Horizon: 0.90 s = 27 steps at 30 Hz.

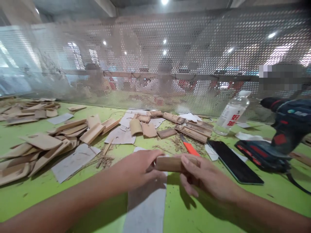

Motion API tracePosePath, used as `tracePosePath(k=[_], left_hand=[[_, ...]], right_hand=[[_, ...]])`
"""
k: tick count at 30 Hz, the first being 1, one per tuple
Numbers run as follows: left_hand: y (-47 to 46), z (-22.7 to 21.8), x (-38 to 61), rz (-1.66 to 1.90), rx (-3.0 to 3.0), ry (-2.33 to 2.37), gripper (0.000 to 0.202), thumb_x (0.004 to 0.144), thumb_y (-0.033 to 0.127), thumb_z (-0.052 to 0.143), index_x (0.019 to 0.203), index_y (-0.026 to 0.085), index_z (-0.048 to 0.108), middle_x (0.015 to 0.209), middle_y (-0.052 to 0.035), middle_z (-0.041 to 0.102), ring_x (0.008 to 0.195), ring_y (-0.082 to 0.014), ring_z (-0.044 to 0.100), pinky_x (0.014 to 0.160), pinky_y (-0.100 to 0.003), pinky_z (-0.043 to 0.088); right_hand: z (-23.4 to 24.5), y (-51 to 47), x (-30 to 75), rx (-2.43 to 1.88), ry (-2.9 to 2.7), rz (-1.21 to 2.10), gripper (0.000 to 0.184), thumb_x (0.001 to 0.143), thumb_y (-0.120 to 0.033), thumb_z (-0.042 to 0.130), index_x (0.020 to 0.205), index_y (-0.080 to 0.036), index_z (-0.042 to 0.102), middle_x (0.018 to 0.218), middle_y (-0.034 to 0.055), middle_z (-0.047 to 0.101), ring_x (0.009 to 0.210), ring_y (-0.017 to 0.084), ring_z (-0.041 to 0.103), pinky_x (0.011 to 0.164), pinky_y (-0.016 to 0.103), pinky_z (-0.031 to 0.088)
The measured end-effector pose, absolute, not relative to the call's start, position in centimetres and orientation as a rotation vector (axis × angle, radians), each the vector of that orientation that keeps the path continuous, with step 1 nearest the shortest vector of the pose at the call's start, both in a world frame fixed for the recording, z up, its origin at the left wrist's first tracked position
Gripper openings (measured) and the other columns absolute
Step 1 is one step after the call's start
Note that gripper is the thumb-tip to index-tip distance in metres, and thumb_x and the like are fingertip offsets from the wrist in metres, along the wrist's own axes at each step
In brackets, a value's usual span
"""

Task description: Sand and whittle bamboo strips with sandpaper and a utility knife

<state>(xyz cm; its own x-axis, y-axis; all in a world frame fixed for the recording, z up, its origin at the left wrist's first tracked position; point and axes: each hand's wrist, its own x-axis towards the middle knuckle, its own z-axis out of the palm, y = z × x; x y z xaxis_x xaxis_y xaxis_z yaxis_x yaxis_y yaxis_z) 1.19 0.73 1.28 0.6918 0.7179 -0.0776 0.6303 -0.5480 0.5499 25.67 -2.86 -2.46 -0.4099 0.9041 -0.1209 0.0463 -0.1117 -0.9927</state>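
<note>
Between my two hands, a short piece of split bamboo (169,164) is held level above the green table. My left hand (138,168) grips its left end, fingers curled around it. At the other end, my right hand (204,171) pinches the piece between thumb and fingers, with the lower fingers loosely bent. Under the hands lies a white paper sheet (145,207). Just beyond them rests an orange-handled knife (190,148) among bamboo shavings. Several cut bamboo pieces (149,130) lie farther back on paper.
Bamboo strips are piled at left (43,141) and far left. On the right are a black phone (235,161), a cordless drill (279,139) with a cord and a clear plastic bottle (232,113). A perforated metal screen (136,64) stands along the table's back.
</note>
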Motion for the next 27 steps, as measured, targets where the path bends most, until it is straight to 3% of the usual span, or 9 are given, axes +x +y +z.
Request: tracePosePath(k=[1, 3, 7, 12, 17, 23, 27], left_hand=[[0.9, 1.2, 1.5, 0.276, 2.331, 1.001, 0.033, 0.097, 0.051, 0.06, 0.117, 0.025, 0.065, 0.101, -0.0048, 0.074, 0.085, -0.0251, 0.067, 0.07, -0.033, 0.047], [1.2, 1.1, 1.8, 0.365, 2.279, 0.972, 0.029, 0.098, 0.051, 0.059, 0.093, 0.023, 0.063, 0.08, 0.0, 0.068, 0.068, -0.0192, 0.059, 0.059, -0.029, 0.039], [1.4, 1.0, 1.8, 0.483, 2.257, 0.974, 0.037, 0.1, 0.052, 0.056, 0.081, 0.021, 0.055, 0.069, 0.0042, 0.054, 0.062, -0.0142, 0.047, 0.055, -0.028, 0.031], [1.0, 1.4, 2.0, 0.548, 2.265, 0.914, 0.034, 0.103, 0.048, 0.054, 0.083, 0.02, 0.054, 0.072, 0.0046, 0.053, 0.066, -0.0137, 0.05, 0.058, -0.027, 0.033], [0.7, 1.8, 2.1, 0.51, 2.243, 0.876, 0.03, 0.104, 0.045, 0.052, 0.092, 0.019, 0.062, 0.077, 0.0025, 0.06, 0.069, -0.015, 0.055, 0.06, -0.028, 0.036], [0.7, 1.6, 2.0, 0.545, 2.264, 0.863, 0.038, 0.104, 0.053, 0.051, 0.091, 0.019, 0.063, 0.076, 0.002, 0.06, 0.069, -0.0152, 0.055, 0.06, -0.028, 0.035], [0.6, 1.4, 2.0, 0.531, 2.257, 0.892, 0.042, 0.104, 0.057, 0.049, 0.087, 0.02, 0.062, 0.075, 0.0008, 0.063, 0.068, -0.0163, 0.057, 0.057, -0.029, 0.034]], right_hand=[[-2.8, -2.9, 25.5, -0.998, -1.334, 1.721, 0.051, 0.1, -0.06, 0.054, 0.119, -0.014, 0.065, 0.058, 0.0005, 0.067, 0.042, 0.01, 0.055, 0.044, 0.02, 0.045], [-3.4, -2.9, 25.5, -0.897, -1.157, 1.847, 0.045, 0.097, -0.058, 0.062, 0.108, -0.014, 0.067, 0.063, 0.0036, 0.071, 0.044, 0.009, 0.058, 0.045, 0.017, 0.046], [-4.6, -2.5, 25.8, -0.826, -1.116, 1.927, 0.045, 0.098, -0.055, 0.061, 0.093, -0.011, 0.072, 0.066, 0.0061, 0.071, 0.046, 0.009, 0.06, 0.043, 0.016, 0.05], [-5.0, -2.3, 26.0, -0.763, -1.145, 1.981, 0.055, 0.102, -0.055, 0.054, 0.088, -0.007, 0.076, 0.077, 0.0098, 0.072, 0.05, 0.009, 0.064, 0.049, 0.017, 0.053], [-4.8, -2.4, 25.9, -0.692, -1.128, 2.022, 0.056, 0.099, -0.06, 0.056, 0.101, -0.008, 0.077, 0.081, 0.0106, 0.075, 0.052, 0.011, 0.068, 0.05, 0.018, 0.054], [-4.9, -2.3, 25.9, -0.71, -1.128, 2.069, 0.06, 0.097, -0.064, 0.056, 0.087, -0.008, 0.075, 0.066, 0.0073, 0.071, 0.046, 0.01, 0.066, 0.045, 0.015, 0.05], [-5.3, -2.3, 26.0, -0.73, -1.114, 2.081, 0.059, 0.099, -0.064, 0.054, 0.094, -0.008, 0.074, 0.066, 0.007, 0.072, 0.045, 0.012, 0.066, 0.042, 0.017, 0.05]])
